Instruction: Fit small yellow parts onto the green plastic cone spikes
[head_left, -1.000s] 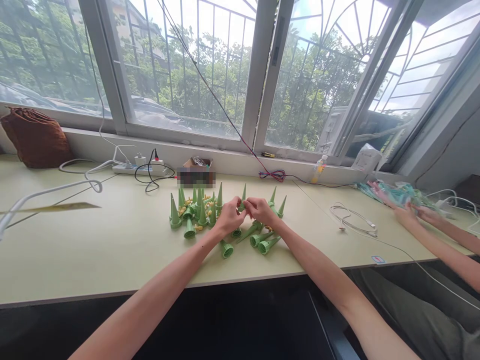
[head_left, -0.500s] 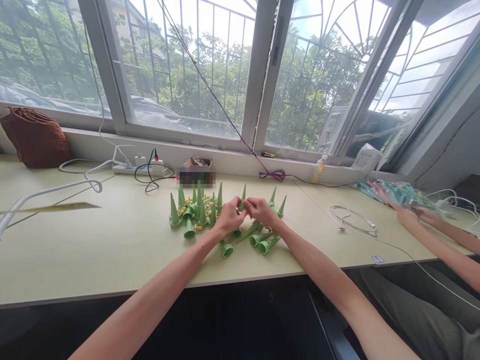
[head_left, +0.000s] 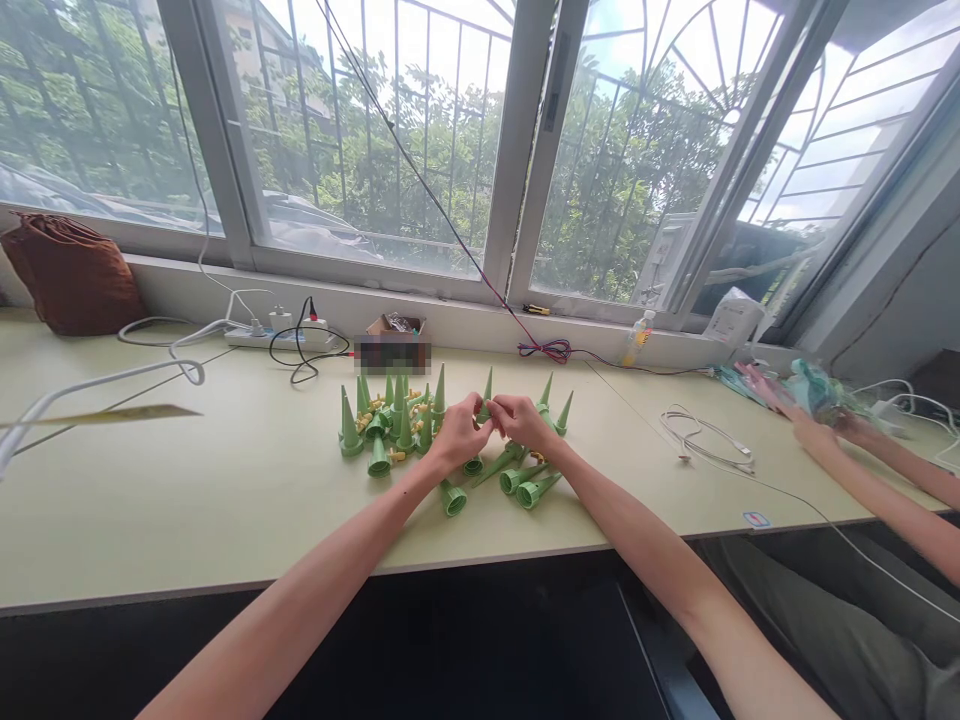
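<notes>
My left hand [head_left: 459, 432] and my right hand [head_left: 519, 418] meet over the middle of the table, fingers bent and pinched together. Between their fingertips a green plastic spike [head_left: 489, 384] points upward; its lower part is hidden by the fingers. Left of them stands a cluster of upright green spikes [head_left: 405, 425] with small yellow valves [head_left: 399, 456] among them. Closer to me, a loose spike [head_left: 453, 498] lies with its open threaded end facing me. Several more lie beneath my right wrist, including a spike [head_left: 529, 492] near the forearm. Two upright spikes [head_left: 564, 412] show beyond my right hand.
At the back are a power strip [head_left: 300, 338], a small open box [head_left: 397, 328] and a bottle [head_left: 637, 338]. A coiled white cable [head_left: 705, 440] lies to the right. Beyond it, another person's hands [head_left: 817, 432] handle teal and pink plastic pieces [head_left: 757, 388]. A brown bag [head_left: 71, 275] sits far left.
My hands and the green spikes look the same as before. At the right, the other person's hands have shifted slightly, and the teal piece near them is raised a little.
</notes>
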